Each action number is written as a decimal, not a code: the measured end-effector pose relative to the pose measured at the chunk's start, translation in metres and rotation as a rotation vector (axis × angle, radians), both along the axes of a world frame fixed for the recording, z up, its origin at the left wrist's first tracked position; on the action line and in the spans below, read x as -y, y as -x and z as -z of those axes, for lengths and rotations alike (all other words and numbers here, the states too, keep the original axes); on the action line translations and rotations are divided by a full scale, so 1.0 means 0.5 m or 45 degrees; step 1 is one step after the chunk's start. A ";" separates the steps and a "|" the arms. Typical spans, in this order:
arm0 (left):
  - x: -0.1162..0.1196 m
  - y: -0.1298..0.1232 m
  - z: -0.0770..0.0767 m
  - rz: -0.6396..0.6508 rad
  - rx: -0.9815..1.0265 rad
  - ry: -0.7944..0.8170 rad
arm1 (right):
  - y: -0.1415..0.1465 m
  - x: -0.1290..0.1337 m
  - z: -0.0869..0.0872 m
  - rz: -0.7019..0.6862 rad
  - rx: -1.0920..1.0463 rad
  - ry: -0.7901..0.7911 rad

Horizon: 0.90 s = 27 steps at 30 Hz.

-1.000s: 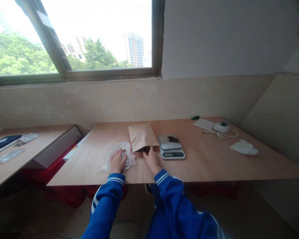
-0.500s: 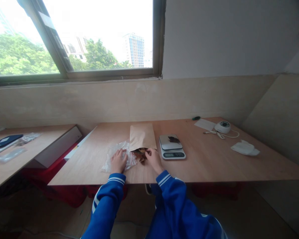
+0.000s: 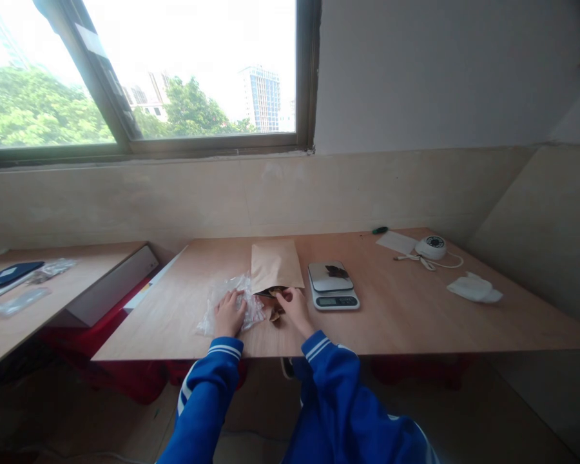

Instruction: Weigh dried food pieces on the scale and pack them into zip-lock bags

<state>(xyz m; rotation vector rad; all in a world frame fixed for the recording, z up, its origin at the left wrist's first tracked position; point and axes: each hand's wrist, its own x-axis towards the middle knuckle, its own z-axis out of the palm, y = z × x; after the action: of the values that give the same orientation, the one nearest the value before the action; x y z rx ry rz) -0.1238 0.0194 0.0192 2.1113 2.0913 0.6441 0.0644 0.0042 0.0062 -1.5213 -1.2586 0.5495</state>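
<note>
A brown paper envelope [image 3: 276,263] lies on the table, its open mouth facing me, with dark and brown dried pieces showing inside. At that mouth my right hand [image 3: 294,307] is closed, thumb and fingers pinching what looks like a dried brown leaf [image 3: 275,293]. Just below the opening, more dried leaves [image 3: 275,314] lie loose on the wood. My left hand [image 3: 230,312] rests flat, fingers apart, on a pile of clear plastic bags [image 3: 207,318] left of the envelope. A kitchen scale [image 3: 337,300] stands to the right, bearing a dark dried leaf [image 3: 337,272].
On the table's [image 3: 396,322] right side are a white dome camera [image 3: 431,247] with a cable, a white sheet [image 3: 397,241], a green-handled tool [image 3: 379,230] and a crumpled white wrapping [image 3: 474,288]. Another table [image 3: 84,270] on the left holds a dark blue item and plastic bags.
My right hand has shifted very slightly at the envelope's mouth, fingertips moving a little left. The left hand stays on the plastic bags.
</note>
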 end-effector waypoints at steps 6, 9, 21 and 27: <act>0.002 -0.001 -0.003 -0.002 0.013 0.008 | -0.001 -0.006 -0.011 -0.124 -0.424 0.008; 0.003 -0.002 -0.006 0.000 0.019 0.013 | -0.003 0.004 -0.025 -0.151 -0.543 0.047; 0.001 -0.001 0.000 0.002 0.023 0.005 | -0.204 0.067 -0.085 -0.005 -0.181 -0.156; -0.002 0.002 0.004 0.008 0.020 -0.010 | -0.273 0.014 -0.051 0.220 0.465 -0.108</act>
<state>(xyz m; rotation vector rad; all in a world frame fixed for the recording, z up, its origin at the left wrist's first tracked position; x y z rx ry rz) -0.1249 0.0201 0.0173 2.1090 2.0760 0.6671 0.2010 -0.0030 0.0315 -1.6874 -1.3865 0.1050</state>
